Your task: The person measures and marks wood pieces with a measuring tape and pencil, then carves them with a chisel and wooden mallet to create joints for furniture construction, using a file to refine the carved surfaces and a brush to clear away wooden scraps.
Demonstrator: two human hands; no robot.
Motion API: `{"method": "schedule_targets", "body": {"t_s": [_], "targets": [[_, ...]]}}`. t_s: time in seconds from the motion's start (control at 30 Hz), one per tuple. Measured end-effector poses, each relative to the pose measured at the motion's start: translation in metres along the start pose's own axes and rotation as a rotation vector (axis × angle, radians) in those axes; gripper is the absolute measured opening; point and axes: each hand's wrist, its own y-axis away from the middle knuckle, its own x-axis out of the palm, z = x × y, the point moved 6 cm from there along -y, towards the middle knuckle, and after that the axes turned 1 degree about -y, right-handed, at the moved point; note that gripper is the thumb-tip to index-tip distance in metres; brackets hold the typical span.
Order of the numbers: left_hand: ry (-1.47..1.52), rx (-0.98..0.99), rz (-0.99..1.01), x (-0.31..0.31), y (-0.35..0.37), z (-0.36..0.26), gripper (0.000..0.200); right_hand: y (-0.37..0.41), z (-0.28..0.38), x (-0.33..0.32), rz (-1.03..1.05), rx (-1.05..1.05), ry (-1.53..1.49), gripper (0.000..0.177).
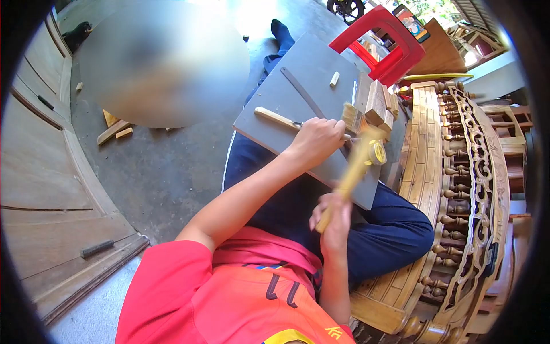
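Note:
My left hand (318,140) is closed in a fist over the grey board (266,94). It grips what looks like a chisel; a short piece shows on its right side, and the fingers hide the rest. A wooden-handled tool (275,117) points into the fist from the left, its far end hidden. My right hand (335,221) is wrapped round a pale wooden mallet (350,178), blurred by motion, whose upper end overlaps a yellow round object (377,153). Near the left fist are a bristle brush (350,117) and a long flat metal strip (302,90).
Wooden blocks (376,105) are piled on the board's right side, and a small white piece (334,79) lies farther back. A red stool (395,46) with a phone (411,24) stands behind. Right is a carved wooden bench (421,143); left, wooden panels (43,172).

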Motion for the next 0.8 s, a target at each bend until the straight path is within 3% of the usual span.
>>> {"method": "schedule_targets", "body": {"t_s": [0.03, 0.13, 0.23, 0.3, 0.37, 0.47, 0.57, 0.73, 0.8], "targets": [[-0.019, 0.001, 0.004, 0.000, -0.001, 0.001, 0.025, 0.002, -0.004, 0.002, 0.119, 0.153, 0.048, 0.046], [-0.061, -0.021, 0.022, 0.003, 0.004, 0.006, 0.026, -0.002, 0.009, -0.006, -0.094, -0.057, -0.104, 0.045], [-0.073, -0.022, 0.035, 0.004, 0.002, 0.005, 0.026, -0.001, 0.007, -0.003, -0.194, -0.106, -0.152, 0.045], [-0.070, -0.034, 0.037, 0.002, 0.002, 0.008, 0.026, 0.002, -0.001, 0.008, 0.078, 0.216, 0.078, 0.043], [-0.091, -0.014, 0.010, 0.001, 0.000, 0.008, 0.027, 0.001, 0.007, 0.000, 0.021, 0.139, -0.065, 0.043], [-0.114, -0.035, 0.002, 0.005, 0.005, 0.010, 0.027, -0.003, 0.021, 0.000, -0.236, -0.110, -0.181, 0.044], [-0.102, -0.031, 0.029, 0.000, 0.000, 0.012, 0.027, 0.001, -0.002, 0.007, 0.066, 0.215, 0.064, 0.046], [-0.165, -0.024, 0.062, 0.006, 0.005, 0.014, 0.025, -0.005, 0.003, 0.004, -0.180, -0.056, -0.114, 0.048], [-0.187, -0.030, 0.062, 0.003, 0.004, 0.019, 0.023, -0.006, -0.003, 0.009, 0.004, 0.125, -0.062, 0.049]]}}
